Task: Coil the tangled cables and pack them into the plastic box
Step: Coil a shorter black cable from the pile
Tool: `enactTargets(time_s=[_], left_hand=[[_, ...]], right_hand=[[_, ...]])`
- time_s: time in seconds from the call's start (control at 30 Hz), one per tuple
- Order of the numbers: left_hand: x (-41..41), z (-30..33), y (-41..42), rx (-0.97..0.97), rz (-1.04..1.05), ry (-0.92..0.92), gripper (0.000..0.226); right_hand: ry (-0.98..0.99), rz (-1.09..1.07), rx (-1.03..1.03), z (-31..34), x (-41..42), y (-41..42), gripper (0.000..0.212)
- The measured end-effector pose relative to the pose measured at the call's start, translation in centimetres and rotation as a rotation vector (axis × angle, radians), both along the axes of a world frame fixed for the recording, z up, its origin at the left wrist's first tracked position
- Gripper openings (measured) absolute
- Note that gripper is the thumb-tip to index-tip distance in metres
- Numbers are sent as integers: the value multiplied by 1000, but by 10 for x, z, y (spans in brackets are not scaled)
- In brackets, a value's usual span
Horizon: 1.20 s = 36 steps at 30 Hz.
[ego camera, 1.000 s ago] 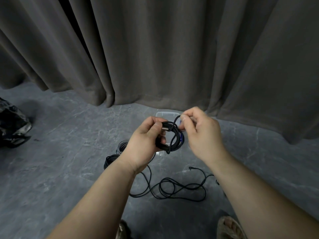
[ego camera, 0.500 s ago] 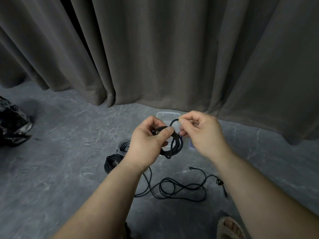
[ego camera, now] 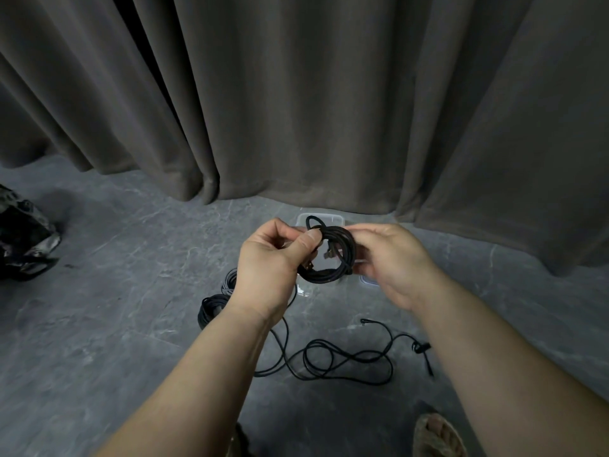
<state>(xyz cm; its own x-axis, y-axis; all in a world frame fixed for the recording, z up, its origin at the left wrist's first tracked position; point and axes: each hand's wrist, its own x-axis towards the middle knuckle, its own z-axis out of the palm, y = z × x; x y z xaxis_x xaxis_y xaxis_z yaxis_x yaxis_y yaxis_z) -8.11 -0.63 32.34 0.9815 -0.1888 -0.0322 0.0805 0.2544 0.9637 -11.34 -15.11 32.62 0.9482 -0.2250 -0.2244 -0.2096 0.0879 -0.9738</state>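
Note:
A small black coiled cable (ego camera: 333, 255) is held up between both hands above the floor. My left hand (ego camera: 273, 265) pinches its left side with thumb and fingers. My right hand (ego camera: 392, 258) holds its right side, fingers curled behind the coil. Behind the hands the clear plastic box (ego camera: 321, 219) stands on the floor by the curtain, mostly hidden. A loose tangled black cable (ego camera: 346, 361) lies on the floor below my arms. Two coiled cables lie to the left: a black coil (ego camera: 211, 308) and a grey coil (ego camera: 230, 278).
A dark grey curtain (ego camera: 296, 94) hangs across the back. A black crumpled bag (ego camera: 23, 239) sits at the far left. My sandalled foot (ego camera: 438, 433) shows at the bottom. The floor is grey stone tile. A clear lid edge (ego camera: 369, 281) peeks under my right hand.
The right hand has shifted from pinching the cable's end at the top to holding the coil's right side. The left thumb now pinches the coil's upper left. The coil looks tighter.

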Motion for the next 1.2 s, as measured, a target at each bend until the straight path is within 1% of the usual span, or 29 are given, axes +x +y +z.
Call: enactTargets(time_s=[0.07, 0.13, 0.2, 0.27, 0.37, 0.5, 0.57, 0.6, 0.73, 0.83, 0.9, 1.03, 1.13, 1.2], left_hand=[[1, -1, 1, 38, 16, -22, 27], [2, -2, 3, 61, 31, -33, 26], [1, -1, 4, 70, 35, -39, 26], [1, -1, 5, 71, 31, -44, 25], [-2, 0, 5, 63, 12, -32, 24], [-4, 2, 6, 98, -34, -16, 22], [-3, 1, 6, 94, -25, -4, 22], [-2, 1, 6, 84, -13, 5, 22], [0, 1, 3, 13, 37, 56, 25], [0, 2, 4, -21, 59, 77, 27], [0, 3, 4, -32, 69, 87, 29], [2, 1, 3, -55, 63, 94, 29], [1, 0, 4, -17, 29, 74, 27], [0, 1, 4, -7, 17, 61, 25]], right_hand=[[-3, 24, 169, 5, -2, 1, 24], [-6, 77, 244, 8, -5, 0, 20], [-1, 133, 213, 7, -7, -2, 13], [-2, 163, 172, 6, -8, -2, 19], [-25, 156, 176, 6, -8, -1, 26], [-84, 147, 149, 6, -8, 0, 27], [-153, 136, 53, 6, -8, 2, 28], [-188, 123, -26, 6, -9, 3, 28], [-304, 80, -458, -2, -10, 9, 38], [-340, 45, -682, -5, -11, 13, 41], [-396, -11, -795, -5, -12, 13, 39], [-565, -84, -994, -9, -11, 14, 27], [-651, -156, -1086, -12, -10, 15, 16], [-679, -178, -1069, -13, -8, 15, 9]])
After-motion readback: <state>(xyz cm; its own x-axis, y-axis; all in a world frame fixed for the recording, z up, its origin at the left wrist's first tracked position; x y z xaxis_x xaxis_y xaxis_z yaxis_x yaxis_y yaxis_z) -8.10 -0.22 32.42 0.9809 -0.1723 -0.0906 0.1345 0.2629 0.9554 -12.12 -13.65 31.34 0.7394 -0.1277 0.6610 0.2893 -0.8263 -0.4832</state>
